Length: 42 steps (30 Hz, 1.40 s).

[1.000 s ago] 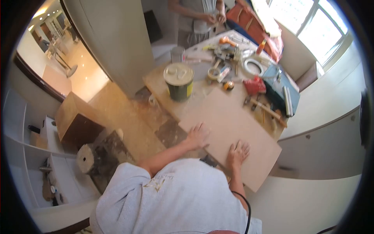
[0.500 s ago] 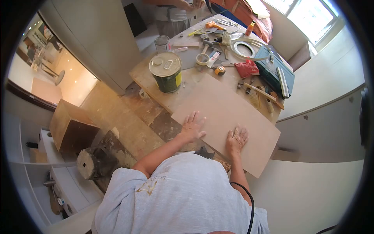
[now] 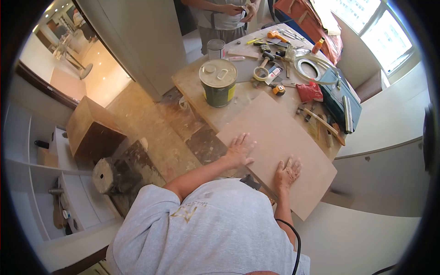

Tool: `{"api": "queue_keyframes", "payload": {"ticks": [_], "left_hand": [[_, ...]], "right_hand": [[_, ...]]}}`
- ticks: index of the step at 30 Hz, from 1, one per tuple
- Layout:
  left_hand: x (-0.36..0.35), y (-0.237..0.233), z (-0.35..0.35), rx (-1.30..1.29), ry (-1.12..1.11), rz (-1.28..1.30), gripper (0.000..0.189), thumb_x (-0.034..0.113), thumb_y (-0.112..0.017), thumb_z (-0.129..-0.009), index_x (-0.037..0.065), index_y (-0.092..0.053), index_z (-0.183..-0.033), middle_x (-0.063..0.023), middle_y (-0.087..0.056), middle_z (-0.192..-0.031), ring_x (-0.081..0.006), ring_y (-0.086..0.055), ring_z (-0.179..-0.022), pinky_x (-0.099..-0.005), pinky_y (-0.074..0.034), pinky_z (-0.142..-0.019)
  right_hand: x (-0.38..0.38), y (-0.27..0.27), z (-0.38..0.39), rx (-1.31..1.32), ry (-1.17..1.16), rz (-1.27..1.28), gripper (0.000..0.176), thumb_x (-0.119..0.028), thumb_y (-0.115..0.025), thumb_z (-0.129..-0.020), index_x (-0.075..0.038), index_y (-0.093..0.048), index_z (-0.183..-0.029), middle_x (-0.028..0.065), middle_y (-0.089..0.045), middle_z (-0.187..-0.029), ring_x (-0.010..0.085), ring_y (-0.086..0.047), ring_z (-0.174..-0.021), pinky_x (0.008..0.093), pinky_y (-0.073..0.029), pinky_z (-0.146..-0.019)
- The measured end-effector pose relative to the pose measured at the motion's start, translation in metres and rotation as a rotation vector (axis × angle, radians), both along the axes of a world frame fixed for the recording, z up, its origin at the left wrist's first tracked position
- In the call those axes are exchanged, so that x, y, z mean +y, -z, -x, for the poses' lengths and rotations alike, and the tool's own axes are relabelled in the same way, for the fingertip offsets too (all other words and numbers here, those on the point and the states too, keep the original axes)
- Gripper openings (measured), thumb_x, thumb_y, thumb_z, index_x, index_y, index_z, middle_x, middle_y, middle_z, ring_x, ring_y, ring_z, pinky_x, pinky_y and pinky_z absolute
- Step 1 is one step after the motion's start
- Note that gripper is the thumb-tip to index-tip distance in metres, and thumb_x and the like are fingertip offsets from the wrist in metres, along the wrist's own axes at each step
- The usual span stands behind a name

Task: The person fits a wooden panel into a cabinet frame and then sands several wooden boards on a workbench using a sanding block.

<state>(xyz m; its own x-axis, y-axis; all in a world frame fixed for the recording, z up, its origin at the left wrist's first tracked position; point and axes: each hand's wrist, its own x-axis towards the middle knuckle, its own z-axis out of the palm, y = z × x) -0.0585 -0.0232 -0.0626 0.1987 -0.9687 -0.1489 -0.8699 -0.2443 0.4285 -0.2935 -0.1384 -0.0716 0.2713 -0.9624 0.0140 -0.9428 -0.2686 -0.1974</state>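
A flat, light-brown rectangular wood board (image 3: 279, 135) lies across the near part of the workbench, its near edge reaching past the bench toward my body. My left hand (image 3: 239, 150) rests on the board's left part, palm down with fingers spread. Farther right, my right hand (image 3: 288, 173) also lies flat on the board, fingers stretched out. Neither hand holds anything. Beyond the board's far edge are a tape measure (image 3: 278, 90) and a red packet (image 3: 309, 92). A large metal can (image 3: 218, 83) with a closed lid stands to the left.
The workbench (image 3: 190, 75) carries a mallet (image 3: 267, 57), a tape roll (image 3: 261, 74), an orange tool (image 3: 277, 35), and a green case (image 3: 341, 101). At the far side stands another person (image 3: 222, 20), hands together. A wooden box (image 3: 94, 126) sits on the floor at left.
The camera view has shifted, so the bench and board appear farther right and the other person shows more. Both my hands remain flat on the board.
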Motion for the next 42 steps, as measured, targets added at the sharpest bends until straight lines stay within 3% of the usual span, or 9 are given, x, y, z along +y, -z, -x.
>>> {"api": "queue_keyframes", "payload": {"ticks": [5,10,18,25,31,33,36,39,42], "left_hand": [[-0.001,0.07,-0.006,0.102,-0.033,0.384,0.091,0.049,-0.074,-0.082,0.013,-0.035,-0.155,-0.0286,-0.018,-0.161,-0.0458,-0.021,-0.148,-0.0569,-0.024,-0.118],[0.05,-0.011,-0.04,-0.011,-0.082,0.654,0.085,0.038,-0.08,-0.078,0.013,-0.042,-0.15,-0.0309,-0.031,-0.153,-0.0468,-0.032,-0.142,-0.0519,-0.033,-0.113],[0.223,0.1,-0.136,-0.025,-0.792,0.002,0.074,0.038,-0.077,-0.079,0.003,-0.049,-0.138,-0.0274,-0.052,-0.135,-0.0421,-0.044,-0.133,-0.0517,-0.041,-0.106],[0.368,0.125,-0.118,0.104,-1.246,-0.391,0.076,0.037,-0.077,-0.078,0.003,-0.048,-0.14,-0.0278,-0.05,-0.137,-0.0426,-0.044,-0.132,-0.051,-0.04,-0.107],[0.392,0.109,-0.113,0.115,-1.347,-0.286,0.078,0.036,-0.078,-0.077,0.004,-0.047,-0.141,-0.0281,-0.049,-0.139,-0.0431,-0.045,-0.132,-0.0504,-0.04,-0.109],[0.397,0.108,-0.117,0.119,-1.369,-0.25,0.079,0.036,-0.078,-0.077,0.004,-0.046,-0.141,-0.0282,-0.049,-0.139,-0.0432,-0.045,-0.132,-0.0502,-0.039,-0.109],[0.399,0.109,-0.121,0.116,-1.395,-0.182,0.08,0.036,-0.079,-0.076,0.005,-0.045,-0.142,-0.0283,-0.048,-0.14,-0.0434,-0.045,-0.132,-0.05,-0.039,-0.11],[0.406,0.107,-0.131,0.104,-1.427,-0.138,0.081,0.035,-0.079,-0.076,0.005,-0.045,-0.143,-0.0285,-0.047,-0.141,-0.0437,-0.045,-0.132,-0.0497,-0.039,-0.11],[0.455,0.15,-0.143,0.17,-1.431,-0.091,0.083,0.035,-0.08,-0.075,0.005,-0.043,-0.143,-0.0299,-0.042,-0.143,-0.0447,-0.043,-0.133,-0.0501,-0.04,-0.11]], "right_hand": [[-0.008,0.023,0.017,-0.092,-0.081,0.084,0.061,-0.042,-0.051,-0.099,-0.014,-0.042,-0.152,0.0235,-0.029,-0.16,0.0408,-0.021,-0.15,0.054,-0.014,-0.122],[-0.031,-0.039,-0.005,-0.414,0.011,0.063,0.057,-0.034,-0.07,-0.088,-0.009,-0.055,-0.137,0.0229,-0.041,-0.148,0.0415,-0.034,-0.141,0.0537,-0.026,-0.116],[-0.035,0.029,-0.022,-0.362,0.042,0.383,0.066,-0.025,-0.076,-0.084,-0.006,-0.048,-0.141,0.023,-0.043,-0.145,0.0433,-0.036,-0.138,0.0592,-0.023,-0.115],[-0.001,-0.321,-0.091,-1.061,-0.51,0.837,0.033,-0.005,-0.072,-0.084,-0.001,-0.057,-0.113,0.0129,-0.055,-0.117,0.0277,-0.055,-0.109,0.0429,-0.043,-0.099],[0.094,-0.504,-0.097,-1.636,-0.74,1.79,0.036,-0.04,-0.068,-0.089,-0.011,-0.063,-0.109,0.0081,-0.061,-0.102,0.0199,-0.05,-0.113,0.0431,-0.032,-0.109],[0.111,-0.521,-0.1,-1.551,-0.882,1.961,0.048,-0.047,-0.064,-0.093,-0.01,-0.06,-0.124,0.0112,-0.057,-0.122,0.0223,-0.05,-0.121,0.0444,-0.028,-0.115],[0.166,-0.542,-0.168,-2.292,-0.993,1.814,0.058,-0.049,-0.064,-0.095,-0.014,-0.055,-0.14,0.0107,-0.051,-0.146,0.023,-0.049,-0.129,0.0459,-0.021,-0.119],[0.149,-0.495,-0.169,-1.823,-0.712,1.779,0.044,-0.047,-0.073,-0.087,-0.024,-0.066,-0.124,-0.0031,-0.055,-0.142,0.0246,-0.04,-0.137,0.0557,-0.031,-0.11],[0.152,-0.49,-0.184,-2.017,-0.8,1.716,0.05,-0.048,-0.08,-0.08,-0.027,-0.066,-0.124,-0.004,-0.043,-0.155,0.0218,-0.017,-0.15,0.058,-0.01,-0.119]]}}
